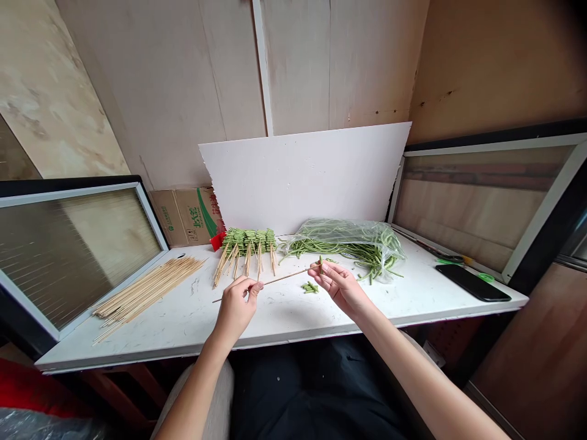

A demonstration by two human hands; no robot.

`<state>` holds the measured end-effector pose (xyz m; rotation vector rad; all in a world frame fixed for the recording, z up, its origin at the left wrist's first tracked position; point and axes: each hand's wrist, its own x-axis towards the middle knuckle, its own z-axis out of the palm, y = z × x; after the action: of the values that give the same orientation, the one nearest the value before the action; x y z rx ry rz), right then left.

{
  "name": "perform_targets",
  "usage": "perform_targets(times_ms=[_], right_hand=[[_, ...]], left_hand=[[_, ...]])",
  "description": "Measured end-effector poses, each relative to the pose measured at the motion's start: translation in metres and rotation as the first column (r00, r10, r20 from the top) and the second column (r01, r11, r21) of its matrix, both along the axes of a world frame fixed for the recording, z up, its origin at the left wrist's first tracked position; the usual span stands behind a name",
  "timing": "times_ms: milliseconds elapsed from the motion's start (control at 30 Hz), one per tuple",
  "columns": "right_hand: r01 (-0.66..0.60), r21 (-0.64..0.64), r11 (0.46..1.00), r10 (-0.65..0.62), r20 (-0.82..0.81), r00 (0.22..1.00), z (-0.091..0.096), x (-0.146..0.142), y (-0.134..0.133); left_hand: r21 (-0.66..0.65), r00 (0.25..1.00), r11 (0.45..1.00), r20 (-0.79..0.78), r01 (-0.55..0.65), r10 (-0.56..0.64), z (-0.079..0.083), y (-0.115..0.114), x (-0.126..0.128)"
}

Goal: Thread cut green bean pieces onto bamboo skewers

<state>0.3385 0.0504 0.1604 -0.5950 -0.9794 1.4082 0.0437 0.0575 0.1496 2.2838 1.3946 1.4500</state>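
Observation:
My left hand (pixel 238 304) is closed round a thin bamboo skewer (pixel 288 277) that slants up to the right. At its far tip, my right hand (pixel 339 284) pinches a short piece of green bean (pixel 320 264) between thumb and fingers. The tip meets the bean piece there; how deep it goes in I cannot tell. Below the skewer a small heap of cut bean pieces (pixel 310 287) lies on the white table (pixel 275 315). Behind my hands are stacked bean skewers (pixel 250 241), their bare sticks pointing toward me.
Loose bamboo skewers (pixel 147 293) lie spread at the left. Long green beans (pixel 367 250) spill from a clear plastic bag (pixel 343 231) at the back right. A black phone (pixel 472 282) rests near the right edge. A white board (pixel 307 177) and a cardboard box (pixel 181 217) stand behind.

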Motion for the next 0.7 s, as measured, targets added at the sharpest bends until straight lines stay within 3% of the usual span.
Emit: perform_targets(times_ms=[700], right_hand=[[0.017,-0.054,0.998,-0.016,0.029,0.999,-0.0017,0.0025,0.002]], left_hand=[[-0.043,0.999,0.999,0.039,-0.023,0.024,-0.0039,-0.0001,-0.0004]])
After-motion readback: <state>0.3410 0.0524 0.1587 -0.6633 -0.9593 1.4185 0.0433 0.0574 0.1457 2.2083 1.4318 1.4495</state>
